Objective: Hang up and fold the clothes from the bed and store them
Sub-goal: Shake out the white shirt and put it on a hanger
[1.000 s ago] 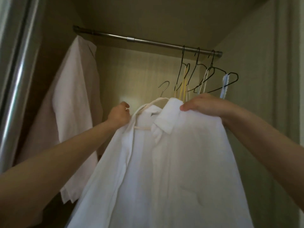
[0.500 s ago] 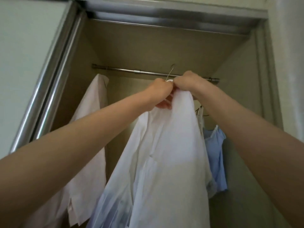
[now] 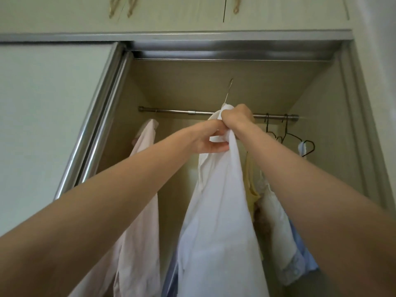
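A white shirt (image 3: 218,211) on a hanger hangs from both my hands in front of the open wardrobe. My right hand (image 3: 236,120) grips the shirt's top at the collar. Just below it, my left hand (image 3: 209,141) pinches a fold of the collar. The hanger's metal hook (image 3: 228,90) sticks up above my hands, higher than the wardrobe's metal rail (image 3: 171,110). The rest of the hanger is hidden in the fabric.
A pale pink shirt (image 3: 143,189) hangs at the rail's left end. Empty black wire hangers (image 3: 287,133) hang at the right end, with yellow, cream and blue clothes (image 3: 276,221) below them. The sliding door (image 3: 49,125) covers the left side. Cupboard doors (image 3: 171,11) sit above.
Both hands have lifted the shirt higher; its hook now stands above the rail. The view has tilted up, showing the upper cupboards.
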Tool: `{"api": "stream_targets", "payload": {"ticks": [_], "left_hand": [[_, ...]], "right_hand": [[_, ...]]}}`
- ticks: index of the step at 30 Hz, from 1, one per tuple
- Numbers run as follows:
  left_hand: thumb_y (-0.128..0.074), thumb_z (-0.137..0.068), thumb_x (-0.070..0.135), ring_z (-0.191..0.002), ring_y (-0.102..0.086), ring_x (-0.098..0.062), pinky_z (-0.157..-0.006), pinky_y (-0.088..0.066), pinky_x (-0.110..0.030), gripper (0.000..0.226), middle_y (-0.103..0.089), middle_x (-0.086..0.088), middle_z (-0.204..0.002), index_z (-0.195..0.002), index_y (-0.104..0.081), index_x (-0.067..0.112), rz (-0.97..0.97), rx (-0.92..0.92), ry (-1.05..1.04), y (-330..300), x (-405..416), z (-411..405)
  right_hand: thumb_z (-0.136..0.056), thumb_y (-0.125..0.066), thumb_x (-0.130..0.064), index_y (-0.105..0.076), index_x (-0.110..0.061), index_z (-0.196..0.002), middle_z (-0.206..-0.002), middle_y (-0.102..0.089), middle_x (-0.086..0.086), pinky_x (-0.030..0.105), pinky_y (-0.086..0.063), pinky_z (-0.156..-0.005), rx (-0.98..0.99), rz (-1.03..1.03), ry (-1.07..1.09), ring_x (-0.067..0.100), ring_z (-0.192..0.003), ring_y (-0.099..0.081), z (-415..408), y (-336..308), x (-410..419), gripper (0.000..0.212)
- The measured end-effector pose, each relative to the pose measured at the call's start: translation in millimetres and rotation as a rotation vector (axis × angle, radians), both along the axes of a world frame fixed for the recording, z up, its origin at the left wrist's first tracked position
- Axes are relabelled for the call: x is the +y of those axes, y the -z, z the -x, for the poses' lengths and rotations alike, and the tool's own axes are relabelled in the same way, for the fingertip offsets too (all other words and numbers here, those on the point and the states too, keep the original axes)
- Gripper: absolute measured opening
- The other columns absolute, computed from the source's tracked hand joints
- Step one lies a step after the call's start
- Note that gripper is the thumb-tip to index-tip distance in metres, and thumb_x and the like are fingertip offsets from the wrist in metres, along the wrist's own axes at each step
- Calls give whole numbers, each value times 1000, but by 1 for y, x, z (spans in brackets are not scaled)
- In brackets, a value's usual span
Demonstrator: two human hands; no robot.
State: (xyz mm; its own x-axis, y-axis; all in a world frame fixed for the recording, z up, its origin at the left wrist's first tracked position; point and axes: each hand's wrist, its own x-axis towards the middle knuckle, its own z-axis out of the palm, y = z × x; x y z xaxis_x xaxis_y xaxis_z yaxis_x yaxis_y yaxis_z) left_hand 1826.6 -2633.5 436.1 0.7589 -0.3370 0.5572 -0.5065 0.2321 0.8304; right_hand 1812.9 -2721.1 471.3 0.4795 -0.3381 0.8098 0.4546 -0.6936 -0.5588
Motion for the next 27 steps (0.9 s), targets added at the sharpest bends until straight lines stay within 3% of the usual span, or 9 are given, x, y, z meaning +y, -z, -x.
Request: {"api": "stream_targets", "payload": {"ticks": [4,9,14,27], "left_hand": [[-47,-97,7,-73,-61,-17,-69,-56,-30,11,-60,-6,-84,-94,-57,10,107,74,-5,6,-9,-19],[-44,-98,12,-44,-64,-13,-57,-55,-26,18,-57,-5,-79,-84,-55,11,180,121,-19,9,-7,-59],[-41,-100,13,-70,-59,-15,-70,-54,-28,20,-58,-5,-82,-87,-56,12,194,78,-51,3,9,-106],[-38,-99,11,-72,-57,-17,-68,-53,-29,24,-59,-7,-79,-84,-56,10,183,-60,-104,-41,51,-205]], "right_hand": [[-90,-53,-22,-63,-10,-111,-116,-67,9,37,-53,-92,42,-3,10,31,-106,-64,-22,5,6,27],[-85,-54,-19,-67,-14,-101,-107,-71,6,36,-55,-88,67,8,1,29,-98,-68,-61,10,17,21],[-86,-55,-21,-67,-14,-104,-110,-71,5,35,-54,-90,48,35,22,28,-101,-67,-111,3,33,22],[-91,-53,-22,-64,-14,-115,-120,-66,6,30,-48,-85,-33,42,28,29,-109,-64,-212,-46,70,27]]}}
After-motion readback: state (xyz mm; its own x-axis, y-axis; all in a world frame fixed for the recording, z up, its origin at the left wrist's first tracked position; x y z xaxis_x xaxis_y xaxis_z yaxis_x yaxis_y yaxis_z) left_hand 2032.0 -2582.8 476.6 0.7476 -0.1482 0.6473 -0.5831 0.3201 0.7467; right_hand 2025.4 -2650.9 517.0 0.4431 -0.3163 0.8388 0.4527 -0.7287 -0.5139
